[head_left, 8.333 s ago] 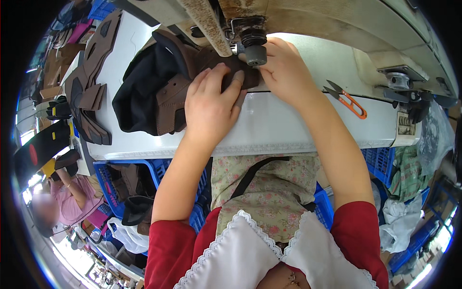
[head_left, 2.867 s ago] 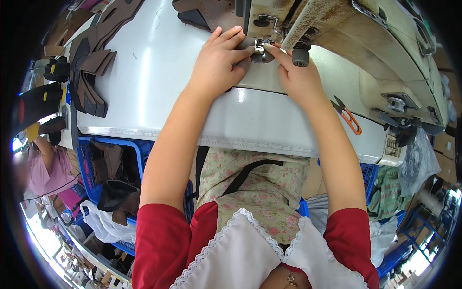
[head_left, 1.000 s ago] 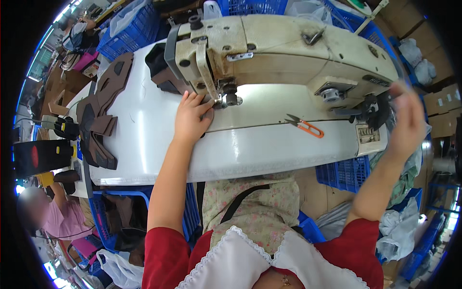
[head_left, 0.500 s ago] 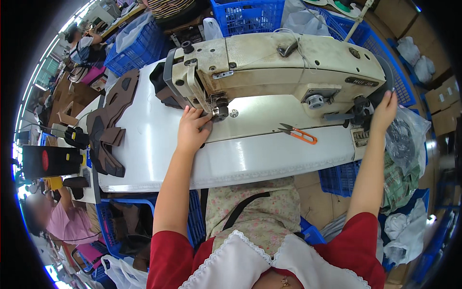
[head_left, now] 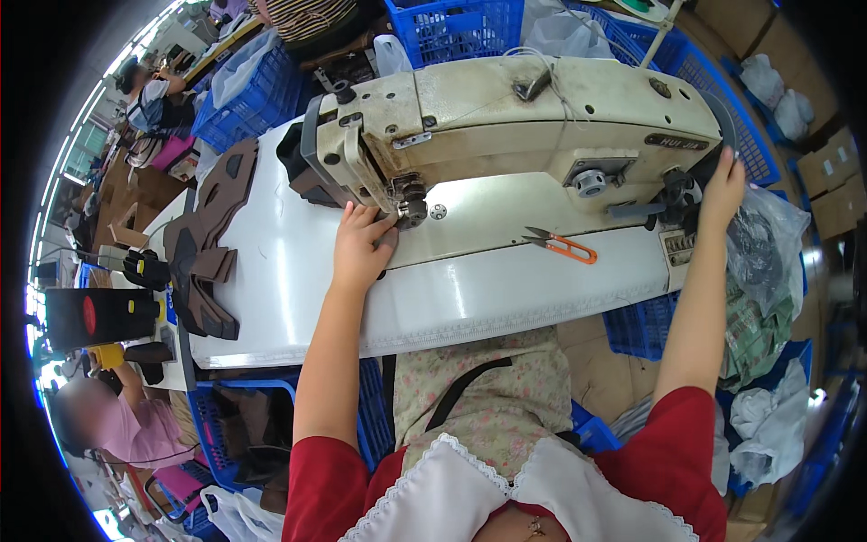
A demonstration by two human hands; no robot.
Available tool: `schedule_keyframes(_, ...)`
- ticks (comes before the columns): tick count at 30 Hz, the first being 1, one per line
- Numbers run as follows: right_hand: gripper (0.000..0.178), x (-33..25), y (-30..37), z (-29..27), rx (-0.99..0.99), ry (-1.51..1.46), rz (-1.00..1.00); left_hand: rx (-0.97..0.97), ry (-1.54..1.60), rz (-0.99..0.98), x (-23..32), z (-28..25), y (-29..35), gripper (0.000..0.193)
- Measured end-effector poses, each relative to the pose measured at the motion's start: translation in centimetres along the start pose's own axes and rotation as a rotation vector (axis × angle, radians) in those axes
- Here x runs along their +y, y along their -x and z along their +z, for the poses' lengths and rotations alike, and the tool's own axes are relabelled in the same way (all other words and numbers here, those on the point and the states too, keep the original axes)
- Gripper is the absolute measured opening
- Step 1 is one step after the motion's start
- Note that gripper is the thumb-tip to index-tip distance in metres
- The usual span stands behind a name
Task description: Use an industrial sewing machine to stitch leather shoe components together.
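A cream sewing machine [head_left: 506, 108] stands before me on a white table. My left hand [head_left: 363, 246] lies palm down beside the presser foot [head_left: 413, 210], fingers spread and stretched forward. Its fingertips touch the edge of a dark brown piece [head_left: 316, 188], which runs behind the machine's head; the part under the foot is mostly hidden. At the machine's right end, my right hand [head_left: 722, 194] is closed against the dark handwheel [head_left: 707, 173], fingers on its rim. Between the hands rest orange-handled thread snips [head_left: 564, 247], with their blades toward the needle.
Several brown cut pieces [head_left: 209, 262] lie overlapped on the table's left side. Blue crates [head_left: 456, 32] stand behind the machine, and another blue crate [head_left: 239, 388] sits below at left. A plastic bag [head_left: 768, 248] hangs near my right forearm. A person in pink [head_left: 135, 425] sits far left.
My right hand has moved slightly farther away along the handwheel. My left hand keeps its place by the presser foot, and the whole view has shifted a little.
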State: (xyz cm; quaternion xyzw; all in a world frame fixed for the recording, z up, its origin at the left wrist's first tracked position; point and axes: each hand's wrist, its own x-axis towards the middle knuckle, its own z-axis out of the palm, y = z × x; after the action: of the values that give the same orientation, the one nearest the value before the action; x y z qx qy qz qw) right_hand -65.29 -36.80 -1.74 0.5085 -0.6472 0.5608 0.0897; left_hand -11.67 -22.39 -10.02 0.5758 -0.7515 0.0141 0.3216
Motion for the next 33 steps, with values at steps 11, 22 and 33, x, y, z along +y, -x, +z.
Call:
schedule_keyframes(11,0.061,1.1,0.3,0.5,-0.022,0.055,0.205,-0.027,-0.021,0.004,-0.2,0.0,-0.1,0.024)
schedule_keyframes(22,0.039,-1.9,-0.3,-3.9,0.100,-0.224,-0.105,-0.356,-0.184,0.147,-1.4,-3.9,-1.5,0.049)
schedule_keyframes(33,0.029,-9.4,18.4,-2.3,-0.928,-0.030,-0.544,-0.452,-0.470,0.330,-2.3,-3.5,-5.4,0.027)
